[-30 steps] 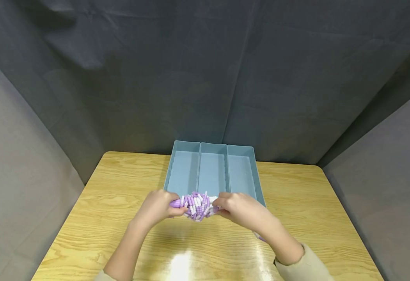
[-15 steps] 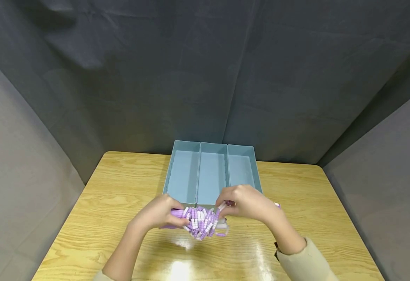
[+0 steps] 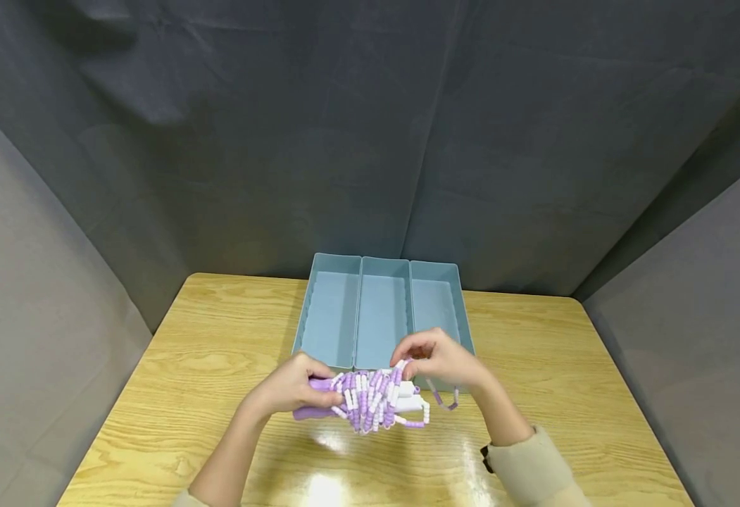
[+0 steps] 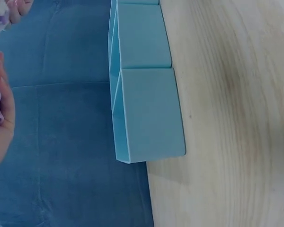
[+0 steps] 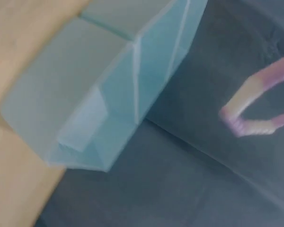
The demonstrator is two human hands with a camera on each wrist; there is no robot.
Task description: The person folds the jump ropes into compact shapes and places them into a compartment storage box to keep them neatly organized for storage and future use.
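Observation:
A beaded jump rope (image 3: 370,401) in purple and white is wound round its two handles, held above the front of the tray. Their purple ends (image 3: 315,412) stick out on the left and white ends on the right. My left hand (image 3: 296,384) grips the handles at the purple side, thumb on top. My right hand (image 3: 442,360) pinches a strand at the bundle's upper right, and a loose length dangles below it. In the left wrist view, the left hand (image 4: 4,101) shows only partly at the edge. A blurred beaded loop (image 5: 241,125) hangs in the right wrist view.
A blue-grey tray (image 3: 353,358) with three long compartments stands on the wooden table (image 3: 236,331) behind the hands. Dark cloth (image 3: 281,141) hangs behind the table, and lighter panels (image 3: 693,352) flank both sides.
The wound bundle has come lower, towards me. My right hand has shifted from the handles' right end to a beaded strand, and a loose loop now hangs beside it. White handle ends have come into sight.

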